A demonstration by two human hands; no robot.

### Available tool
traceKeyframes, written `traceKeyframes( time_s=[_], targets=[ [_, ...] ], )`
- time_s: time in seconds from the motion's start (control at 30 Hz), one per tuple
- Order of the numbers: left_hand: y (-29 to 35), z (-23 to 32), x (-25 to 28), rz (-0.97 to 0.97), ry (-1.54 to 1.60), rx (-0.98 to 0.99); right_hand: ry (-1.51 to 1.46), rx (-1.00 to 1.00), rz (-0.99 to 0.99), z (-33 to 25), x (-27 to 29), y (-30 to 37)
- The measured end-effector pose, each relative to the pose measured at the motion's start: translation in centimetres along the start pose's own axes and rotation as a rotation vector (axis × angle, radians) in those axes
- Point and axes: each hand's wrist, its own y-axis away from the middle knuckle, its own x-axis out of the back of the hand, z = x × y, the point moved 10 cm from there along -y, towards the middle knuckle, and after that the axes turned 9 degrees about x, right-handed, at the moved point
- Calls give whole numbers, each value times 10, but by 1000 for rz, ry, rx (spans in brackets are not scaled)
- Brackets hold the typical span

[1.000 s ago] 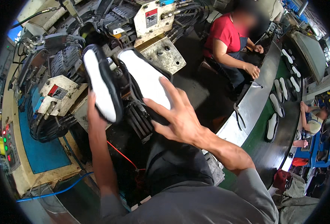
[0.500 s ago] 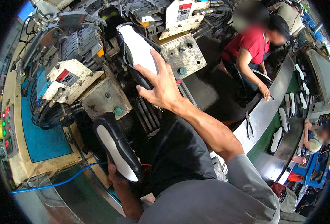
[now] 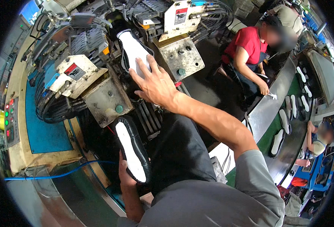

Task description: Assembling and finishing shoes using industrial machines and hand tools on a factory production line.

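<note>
The right hand (image 3: 154, 82) lies over a black shoe upper with a long white bottom (image 3: 133, 47), which sits bottom-up between the two sides of a large grimy metal machine with many black hoses (image 3: 50, 108). Its fingers are spread wide, some tips resting on the white surface, the thumb set apart to the left. Lower down, the left hand (image 3: 126, 174) holds a glossy black shoe with a flat white sole (image 3: 131, 151); the fingers wrap around its side and are mostly hidden behind it. This shoe slants beside the person's dark-clad leg (image 3: 182, 149), its upper end near a scuffed grey metal box with a green button (image 3: 107, 104). A matching grey box (image 3: 182, 60) stands to the right of the upper. At far left, a control panel with red and green lights (image 3: 11, 123) adjoins a flat blue panel (image 3: 44, 134), and a blue cable (image 3: 68, 173) runs below. To the right, a co-worker in a red shirt (image 3: 246, 47) reaches onto a narrow silvery metal tabletop (image 3: 267, 108); beyond it, several white-soled black shoes (image 3: 277, 143) lie along a green belt (image 3: 263, 142).
</note>
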Motion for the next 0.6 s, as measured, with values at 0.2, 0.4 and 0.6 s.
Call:
traceKeyframes(
  time_s=[0.2,0.4,0.6],
  targets=[
    [24,-21,3,-20,-41,51,44,-12,-30,-1,-4,-1],
    [16,-43,25,58,-9,125,74,-32,-31,1,-10,-4],
    [-14,-32,1,103,-98,119,70,-54,-22,27,-18,-60]
  ],
)
